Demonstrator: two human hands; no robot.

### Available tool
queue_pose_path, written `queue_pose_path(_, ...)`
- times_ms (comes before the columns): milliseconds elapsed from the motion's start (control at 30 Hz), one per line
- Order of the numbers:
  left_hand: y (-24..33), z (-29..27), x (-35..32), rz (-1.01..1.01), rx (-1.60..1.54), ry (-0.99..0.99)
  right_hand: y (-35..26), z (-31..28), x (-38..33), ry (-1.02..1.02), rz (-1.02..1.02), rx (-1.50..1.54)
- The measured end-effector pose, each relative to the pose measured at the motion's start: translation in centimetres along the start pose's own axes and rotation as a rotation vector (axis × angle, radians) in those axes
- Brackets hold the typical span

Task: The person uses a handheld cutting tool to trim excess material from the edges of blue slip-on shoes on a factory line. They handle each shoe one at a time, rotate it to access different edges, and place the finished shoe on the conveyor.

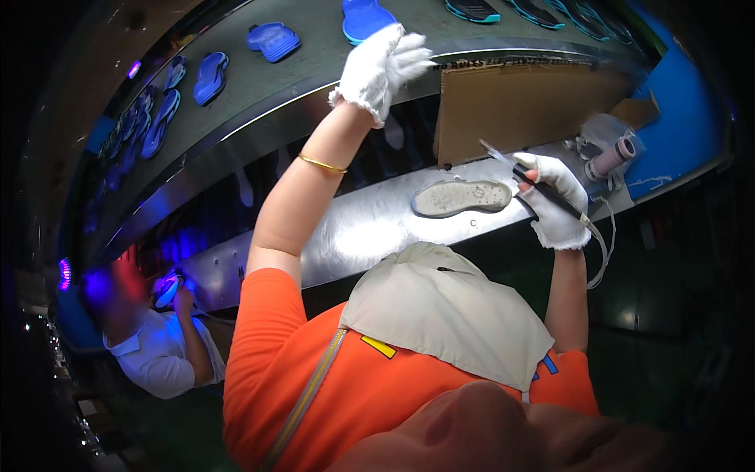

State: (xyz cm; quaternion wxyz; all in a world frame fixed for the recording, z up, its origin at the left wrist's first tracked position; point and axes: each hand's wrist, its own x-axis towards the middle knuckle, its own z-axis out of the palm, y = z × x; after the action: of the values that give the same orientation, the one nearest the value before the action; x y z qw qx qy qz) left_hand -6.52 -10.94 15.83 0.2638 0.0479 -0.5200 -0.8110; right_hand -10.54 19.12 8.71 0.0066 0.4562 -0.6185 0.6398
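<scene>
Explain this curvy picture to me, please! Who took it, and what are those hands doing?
There's no robot here, just a person. A wide, round-seeing camera worn on their head looks down, so straight edges look bent. Both hands wear white gloves. The right hand holds a thin black brush-like tool with a pale tube trailing from it. Beside it, a greyish shoe sole lies on a shiny metal ledge. The left hand is up by a blue sole on the dark green surface; I can't tell if they touch. More soles lie along there. Off to the left is another person in a white shirt.
</scene>
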Motion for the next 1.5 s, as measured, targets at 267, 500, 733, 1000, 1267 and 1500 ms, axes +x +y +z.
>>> queue_pose_path(267,9.5,-13.1,1.3,0.226,2.052,0.364,0.7,1.8,0.2,-0.060,0.136,0.153)
queue_pose_path(500,12.2,-12.6,-3.0,0.574,1.980,0.382,2.1,2.6,0.2,-0.101,0.174,0.203)
queue_pose_path(733,9.1,-12.9,-3.5,0.278,1.627,0.469,3.2,3.7,-0.2,-0.137,0.230,0.226)
queue_pose_path(1000,1.8,-7.0,-12.7,0.019,0.077,0.029,1.8,3.4,1.3,-0.132,0.239,0.600)
queue_pose_path(1267,-10.0,-1.4,-17.9,-0.244,-0.654,0.019,2.2,7.5,1.2,-0.179,0.329,0.595)
queue_pose_path(1500,-10.7,1.4,-18.0,-0.263,-0.644,0.145,1.8,7.6,0.3,-0.093,0.309,0.467)
